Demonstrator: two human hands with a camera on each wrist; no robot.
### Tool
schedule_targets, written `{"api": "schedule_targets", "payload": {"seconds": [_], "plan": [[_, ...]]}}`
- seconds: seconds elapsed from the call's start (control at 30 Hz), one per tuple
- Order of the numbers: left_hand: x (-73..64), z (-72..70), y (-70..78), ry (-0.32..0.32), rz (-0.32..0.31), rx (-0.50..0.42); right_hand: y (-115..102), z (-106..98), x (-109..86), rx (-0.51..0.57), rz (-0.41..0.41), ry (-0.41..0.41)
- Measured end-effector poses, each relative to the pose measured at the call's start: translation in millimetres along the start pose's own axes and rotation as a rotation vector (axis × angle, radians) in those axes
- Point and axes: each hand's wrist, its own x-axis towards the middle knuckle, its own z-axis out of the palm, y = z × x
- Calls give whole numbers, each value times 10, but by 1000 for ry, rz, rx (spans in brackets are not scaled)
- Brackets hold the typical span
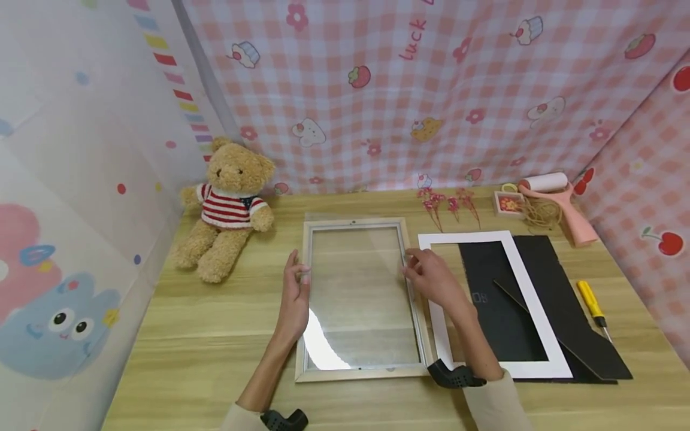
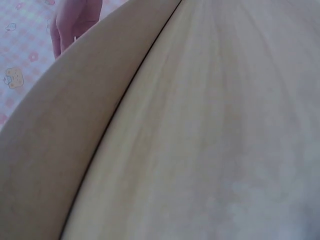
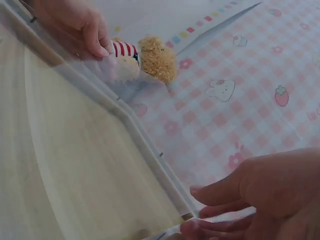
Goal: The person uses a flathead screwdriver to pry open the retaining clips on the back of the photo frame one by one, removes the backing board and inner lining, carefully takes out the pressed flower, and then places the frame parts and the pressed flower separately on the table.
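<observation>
A clear sheet point(image 1: 356, 287) lies over a light wooden picture frame point(image 1: 366, 376), its far edge jutting a little past the frame's top. My left hand point(image 1: 293, 296) holds the sheet's left side, thumb and fingertips right at the frame's left rail. On the opposite side, my right hand point(image 1: 433, 278) pinches the sheet's right edge near the upper right of the frame. In the right wrist view the right thumb point(image 3: 215, 192) and fingers close in at the frame's corner, while the left hand point(image 3: 82, 25) grips the see-through edge farther off.
Beside the frame on the right lie a white mat point(image 1: 539, 323), black backing board point(image 1: 560, 269) and a yellow screwdriver point(image 1: 590, 299). Pink flower sprigs point(image 1: 431, 200), twine point(image 1: 541, 212), a small box point(image 1: 508, 205) and a pink tool point(image 1: 577, 218) sit behind. A teddy bear point(image 1: 226, 209) sits at left.
</observation>
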Motion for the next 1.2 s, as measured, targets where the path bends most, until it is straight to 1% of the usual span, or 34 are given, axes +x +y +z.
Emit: {"api": "schedule_targets", "payload": {"seconds": [0.03,0.1,0.13,0.2,0.23,0.27,0.3,0.33,0.47,0.5,0.53,0.63,0.73,0.87,0.97,1.03,1.1,1.2], "plan": [[2,3,-3,12,19,-12,-4,6,-21,3,0,-15],[21,4,-101,36,67,-38,1,18,-75,18,0,-39],[37,-2,-174,47,90,-48,8,28,-103,30,-8,-46],[74,-40,-310,58,107,-66,20,41,-161,70,-44,-41],[91,-64,-380,61,110,-61,22,43,-190,107,-59,-35],[95,-91,-379,55,94,-63,21,42,-220,152,-75,-29],[91,-122,-330,51,66,-49,16,40,-246,206,-87,-22],[86,-153,-261,34,38,-48,8,36,-268,266,-98,-19],[36,-301,228,-69,-104,-40,-66,21,-337,493,-135,-42],[34,-351,303,-94,-129,-21,-92,22,-346,530,-144,-58],[27,-409,387,-129,-156,-33,-121,25,-358,560,-151,-81],[-10,-628,499,-187,-214,5,-221,78,-400,640,-176,-162],[-90,-877,553,-224,-233,24,-331,188,-440,709,-204,-252],[-224,-1226,547,-237,-222,73,-465,404,-427,765,-249,-344],[-309,-1494,492,-248,-212,88,-565,572,-391,768,-273,-412],[-365,-1672,433,-257,-203,100,-644,682,-381,770,-271,-465],[-441,-1853,350,-270,-183,99,-736,794,-385,786,-267,-531],[-593,-2112,198,-274,-177,152,-879,973,-395,833,-252,-628]]}}
